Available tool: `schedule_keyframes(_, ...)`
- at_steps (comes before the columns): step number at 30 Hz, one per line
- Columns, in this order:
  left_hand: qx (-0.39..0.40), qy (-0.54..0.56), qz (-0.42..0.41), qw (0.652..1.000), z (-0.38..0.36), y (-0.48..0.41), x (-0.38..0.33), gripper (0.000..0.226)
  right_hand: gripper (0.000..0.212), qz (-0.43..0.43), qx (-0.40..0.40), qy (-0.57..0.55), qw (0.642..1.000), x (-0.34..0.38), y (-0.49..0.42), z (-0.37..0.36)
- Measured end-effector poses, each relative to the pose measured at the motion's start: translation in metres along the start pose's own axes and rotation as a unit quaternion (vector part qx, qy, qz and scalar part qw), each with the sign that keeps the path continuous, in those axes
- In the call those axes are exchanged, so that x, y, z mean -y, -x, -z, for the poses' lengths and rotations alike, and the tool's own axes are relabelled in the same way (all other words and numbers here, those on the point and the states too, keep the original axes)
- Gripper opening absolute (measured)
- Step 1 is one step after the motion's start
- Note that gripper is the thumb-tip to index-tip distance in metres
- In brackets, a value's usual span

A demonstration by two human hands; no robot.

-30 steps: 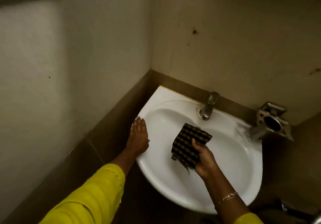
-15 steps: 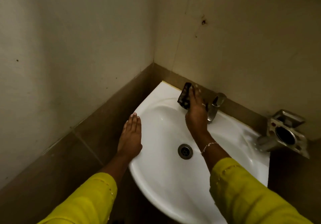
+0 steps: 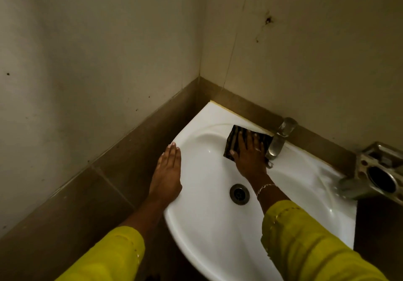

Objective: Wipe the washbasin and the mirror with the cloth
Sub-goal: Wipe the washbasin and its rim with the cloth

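- The cloth [image 3: 232, 136], upright earlier, is now pressed flat on the washbasin's [image 3: 207, 226] back rim by the right hand [image 3: 248, 156], grip spread.
- One cloth and one tap [image 3: 277, 143] are counted; the left hand [image 3: 169, 171] is laid flat, grip apart.

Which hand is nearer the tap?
Right. The right hand presses the cloth flat just beside the tap; the left hand rests on the rim of the washbasin, across the bowl from it.

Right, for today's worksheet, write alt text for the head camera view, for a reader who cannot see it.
A person's right hand presses a dark checked cloth flat against the back of a white corner washbasin, beside the metal tap. The left hand rests flat on the basin's left rim; both sleeves are yellow.
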State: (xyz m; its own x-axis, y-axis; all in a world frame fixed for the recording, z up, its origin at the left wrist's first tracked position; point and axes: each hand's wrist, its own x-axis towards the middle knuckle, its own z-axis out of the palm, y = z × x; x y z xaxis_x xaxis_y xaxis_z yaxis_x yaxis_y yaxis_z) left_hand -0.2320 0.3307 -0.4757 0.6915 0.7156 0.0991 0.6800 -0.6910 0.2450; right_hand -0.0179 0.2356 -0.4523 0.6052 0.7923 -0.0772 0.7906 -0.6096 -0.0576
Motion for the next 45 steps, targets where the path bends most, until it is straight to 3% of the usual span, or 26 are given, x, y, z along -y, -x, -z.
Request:
schedule_keyframes(5,-0.003,0.013,-0.005,1.000,0.001,0.000,0.000,0.074,0.060,-0.004,-0.079,-0.038,0.996,-0.002,0.008,-0.015)
schedule_keyframes(10,0.020,-0.035,-0.001,0.999,0.003,0.002,-0.002,0.077,0.060,-0.015,-0.051,-0.036,0.998,-0.004,-0.017,-0.006)
schedule_keyframes(16,0.000,-0.035,0.001,0.999,0.000,0.002,-0.003,0.075,0.081,-0.012,-0.051,-0.059,0.997,-0.008,-0.036,-0.002)
schedule_keyframes(31,0.009,0.014,0.011,1.000,0.010,0.001,-0.006,0.069,0.055,0.010,-0.048,-0.015,0.999,-0.013,-0.025,-0.009)
schedule_keyframes(42,0.000,0.047,0.017,0.999,0.009,-0.002,-0.004,0.070,0.054,-0.010,-0.050,-0.047,0.998,-0.006,-0.033,-0.003)
schedule_keyframes(45,0.001,0.046,0.016,0.999,0.009,-0.001,-0.005,0.070,0.062,0.003,-0.050,-0.034,0.998,-0.009,-0.041,-0.004)
